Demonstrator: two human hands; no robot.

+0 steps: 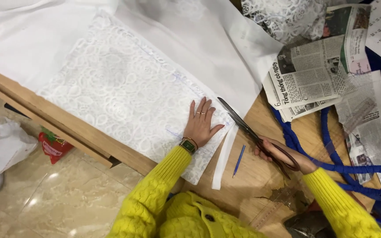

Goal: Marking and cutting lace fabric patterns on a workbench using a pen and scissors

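Meanwhile left hand [200, 124] flattens lace [124, 88] edge; right hand [283, 154] holds scissors [248, 128]

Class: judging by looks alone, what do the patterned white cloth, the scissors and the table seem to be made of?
Patterned white cloth: likely lace, matte, with an openwork floral pattern. Scissors in the right hand: dark metal blades with a dull sheen, reddish-brown handles, possibly plastic. Table: light wood, visible grain, worn surface.

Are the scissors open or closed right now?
Open. The scissors in the right hand show two blades spread apart at the tips, at the edge of the white lace fabric that the left hand presses flat.
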